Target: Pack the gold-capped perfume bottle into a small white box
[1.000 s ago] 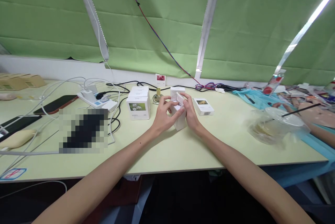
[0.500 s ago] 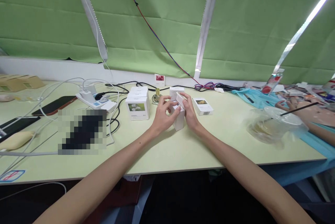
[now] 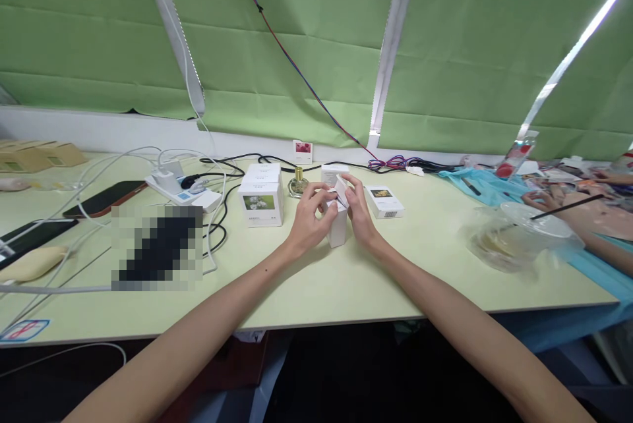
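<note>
Forearms enter from lower frame, meet at centre. Left hand [image 3: 309, 222] wraps small white box [image 3: 337, 230], upright on table [image 3: 346, 284]; right hand [image 3: 360, 215] pinches its raised flap. Flower-print box [image 3: 260, 202] near left, flat box [image 3: 384, 201] near right. Open tabletop toward near edge.

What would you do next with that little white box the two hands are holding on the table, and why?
Probably press the raised flap down toward the box's open top. The small white box stands upright on the table; the left hand steadies its side, and fingers of the right hand pinch the flap, which tilts up rather than lying closed.
</note>
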The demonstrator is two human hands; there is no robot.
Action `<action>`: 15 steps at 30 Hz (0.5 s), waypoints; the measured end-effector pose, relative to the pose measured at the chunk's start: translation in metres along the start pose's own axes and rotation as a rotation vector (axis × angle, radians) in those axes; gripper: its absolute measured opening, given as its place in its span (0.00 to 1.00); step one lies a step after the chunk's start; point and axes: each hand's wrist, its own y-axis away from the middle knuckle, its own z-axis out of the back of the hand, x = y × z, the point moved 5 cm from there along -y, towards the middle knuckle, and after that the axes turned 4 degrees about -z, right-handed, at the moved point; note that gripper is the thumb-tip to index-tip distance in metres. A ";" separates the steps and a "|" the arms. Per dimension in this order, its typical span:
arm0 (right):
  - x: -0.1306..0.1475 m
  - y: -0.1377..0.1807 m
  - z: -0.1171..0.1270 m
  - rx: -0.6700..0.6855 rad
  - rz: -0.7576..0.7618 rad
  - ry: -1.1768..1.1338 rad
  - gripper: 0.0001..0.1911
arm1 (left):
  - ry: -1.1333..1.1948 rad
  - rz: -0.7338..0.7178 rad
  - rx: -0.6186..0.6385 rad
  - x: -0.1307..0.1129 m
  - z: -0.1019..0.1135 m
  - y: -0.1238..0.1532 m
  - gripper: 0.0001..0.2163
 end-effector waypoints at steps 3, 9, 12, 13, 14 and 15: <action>-0.001 0.000 0.000 0.000 0.002 0.018 0.29 | -0.001 0.000 0.001 0.000 0.000 0.001 0.09; 0.004 0.001 0.000 -0.006 0.008 0.075 0.29 | 0.020 -0.031 -0.012 -0.002 0.000 0.000 0.08; 0.005 0.002 0.000 -0.010 0.011 0.091 0.29 | 0.033 -0.015 -0.037 0.000 0.001 0.000 0.09; 0.005 0.002 0.000 -0.010 0.016 0.095 0.29 | 0.038 0.000 -0.042 0.001 0.001 0.000 0.10; 0.006 0.002 0.000 -0.009 0.021 0.099 0.29 | 0.040 0.014 -0.045 0.002 0.000 0.001 0.10; 0.006 0.002 0.000 -0.009 0.028 0.105 0.29 | 0.042 0.025 -0.046 0.003 0.000 0.001 0.10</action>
